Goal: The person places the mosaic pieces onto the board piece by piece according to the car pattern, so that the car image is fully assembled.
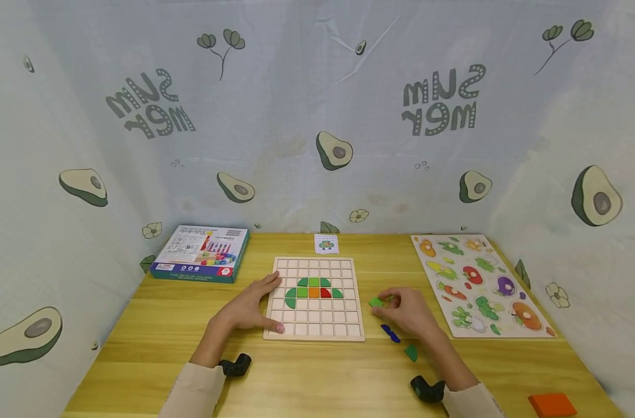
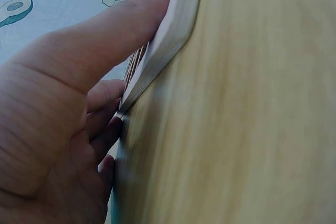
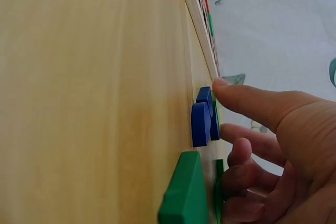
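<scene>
A square wooden grid board point(image 1: 317, 331) lies at the middle of the table. Green, orange and red pieces form a domed shape in its cells, among them a red piece point(image 1: 325, 292). My left hand point(image 1: 244, 305) spreads along the board's left side, thumb on the front-left corner, fingertips at the left edge. Right of the board, my right hand point(image 1: 408, 310) pinches a light green piece point(image 1: 375, 302) between thumb and index finger, low over the table. Nearer me lie dark blue pieces point(image 1: 390, 333) and a dark green rounded piece point(image 1: 411, 353).
Behind the board is a small pattern card point(image 1: 326, 244). A toy box point(image 1: 199, 253) lies at the back left, and a vegetable picture puzzle point(image 1: 476, 290) on the right. An orange block point(image 1: 552, 404) sits at the front right. Printed cloth surrounds the table's back and sides.
</scene>
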Motion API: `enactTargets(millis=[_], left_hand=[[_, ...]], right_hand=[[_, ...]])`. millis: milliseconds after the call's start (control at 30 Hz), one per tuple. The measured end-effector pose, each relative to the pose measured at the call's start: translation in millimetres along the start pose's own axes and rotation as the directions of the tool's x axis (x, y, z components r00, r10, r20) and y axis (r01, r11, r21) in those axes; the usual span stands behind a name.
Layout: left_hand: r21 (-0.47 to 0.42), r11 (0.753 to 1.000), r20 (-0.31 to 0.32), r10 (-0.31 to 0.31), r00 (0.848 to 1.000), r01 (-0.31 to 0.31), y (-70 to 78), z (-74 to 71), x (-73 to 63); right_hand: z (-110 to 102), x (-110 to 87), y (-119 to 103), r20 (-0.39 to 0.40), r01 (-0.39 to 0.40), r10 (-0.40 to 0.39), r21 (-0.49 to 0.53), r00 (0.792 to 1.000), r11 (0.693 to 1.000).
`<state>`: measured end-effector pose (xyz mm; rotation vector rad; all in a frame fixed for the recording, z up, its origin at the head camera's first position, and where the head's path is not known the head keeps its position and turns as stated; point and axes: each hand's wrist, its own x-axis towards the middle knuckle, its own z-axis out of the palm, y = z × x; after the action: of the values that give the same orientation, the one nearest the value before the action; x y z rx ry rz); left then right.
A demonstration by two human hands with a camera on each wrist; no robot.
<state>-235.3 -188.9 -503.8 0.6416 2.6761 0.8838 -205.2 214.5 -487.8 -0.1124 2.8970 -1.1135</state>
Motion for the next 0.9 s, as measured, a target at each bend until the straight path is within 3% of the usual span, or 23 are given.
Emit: enactTargets(millis=[600,900], left_hand=[[0.002,1.000,0.001,0.000,1.000,0.000,1.4,-1.0,-0.9],[0.009,1.000,0.002,0.000,1.000,0.000,2.4,-1.5,-1.5]], right_hand=[[-1.2,0.3,-0.9,0.008,0.019,-0.019,-0.005,1.000,1.000],[-3.4,2.5,-13.7,-0.005,0.055,-0.055,-0.010,0.998,0.998]])
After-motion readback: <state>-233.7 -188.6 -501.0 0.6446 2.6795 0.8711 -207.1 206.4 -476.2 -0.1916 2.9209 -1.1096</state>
